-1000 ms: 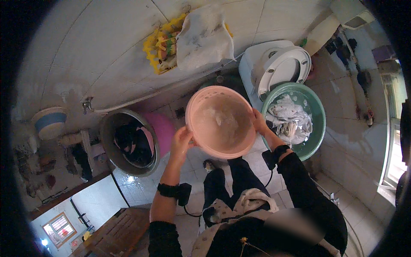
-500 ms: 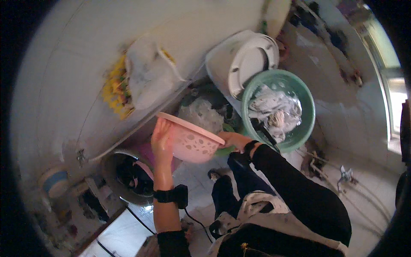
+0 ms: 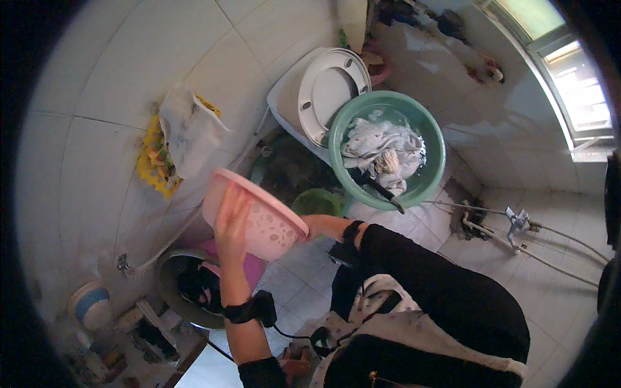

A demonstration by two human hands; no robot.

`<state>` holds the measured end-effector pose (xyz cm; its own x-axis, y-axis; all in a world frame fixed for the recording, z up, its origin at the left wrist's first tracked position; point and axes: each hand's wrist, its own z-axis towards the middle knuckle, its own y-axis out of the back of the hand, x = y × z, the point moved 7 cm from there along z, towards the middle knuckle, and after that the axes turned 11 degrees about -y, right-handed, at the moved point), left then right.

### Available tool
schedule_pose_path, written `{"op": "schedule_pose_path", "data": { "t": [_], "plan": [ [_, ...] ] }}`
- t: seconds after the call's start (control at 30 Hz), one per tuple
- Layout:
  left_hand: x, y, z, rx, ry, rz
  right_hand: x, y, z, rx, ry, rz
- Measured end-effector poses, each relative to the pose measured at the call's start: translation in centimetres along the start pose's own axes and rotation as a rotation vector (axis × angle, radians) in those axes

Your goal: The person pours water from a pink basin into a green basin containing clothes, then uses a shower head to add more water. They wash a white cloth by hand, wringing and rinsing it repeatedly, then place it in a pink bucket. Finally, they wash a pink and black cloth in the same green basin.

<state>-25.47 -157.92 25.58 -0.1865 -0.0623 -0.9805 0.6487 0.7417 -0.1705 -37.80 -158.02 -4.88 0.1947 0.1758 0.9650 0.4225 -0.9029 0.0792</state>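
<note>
Between my two hands I hold a pink plastic basin [image 3: 265, 226] with a pattern of oval spots on its side, tilted so that its open side faces away from me. My left hand [image 3: 233, 213] presses against its left side with the fingers up along the wall. At the right end, my right hand [image 3: 317, 226] grips the rim; some of its fingers are hidden. Beyond the basin stands a dark tub [image 3: 294, 165], and a small green bowl [image 3: 317, 202] is at its near edge. To the right, a large green basin [image 3: 436, 129] holds wet white cloth [image 3: 388, 145] in water.
A toilet [image 3: 291, 90] with its lid raised stands behind the green basin. On the left, a metal basin [image 3: 169, 304] holds dark clothes beside a magenta container [image 3: 254, 268]. A tap [image 3: 517, 223] with hoses is on the right wall; a window [image 3: 569, 77] is above.
The clear, whitish mass seen past the pink basin over the dark tub is gone. My view has turned; both hands still hold the pink basin, which stays tilted.
</note>
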Motion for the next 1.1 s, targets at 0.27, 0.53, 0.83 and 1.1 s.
{"op": "schedule_pose_path", "data": {
  "t": [0.27,0.53,0.83,1.1],
  "plan": [
    [3.4,2.9,-13.3,0.002,0.094,-0.4,-2.2,4.8,-19.3,-0.958,-0.315,0.965],
    [10.5,0.7,-23.4,-0.07,0.367,-0.479,-5.7,6.8,-39.6,-1.325,-0.428,1.198],
    [15.8,-0.5,-29.9,-0.454,0.514,-0.527,-19.2,19.5,-47.7,-1.104,-0.566,1.062],
    [17.8,-9.9,-31.0,-0.679,0.632,-0.574,-18.8,24.1,-50.6,-1.093,-0.795,0.218]
  ]
}}
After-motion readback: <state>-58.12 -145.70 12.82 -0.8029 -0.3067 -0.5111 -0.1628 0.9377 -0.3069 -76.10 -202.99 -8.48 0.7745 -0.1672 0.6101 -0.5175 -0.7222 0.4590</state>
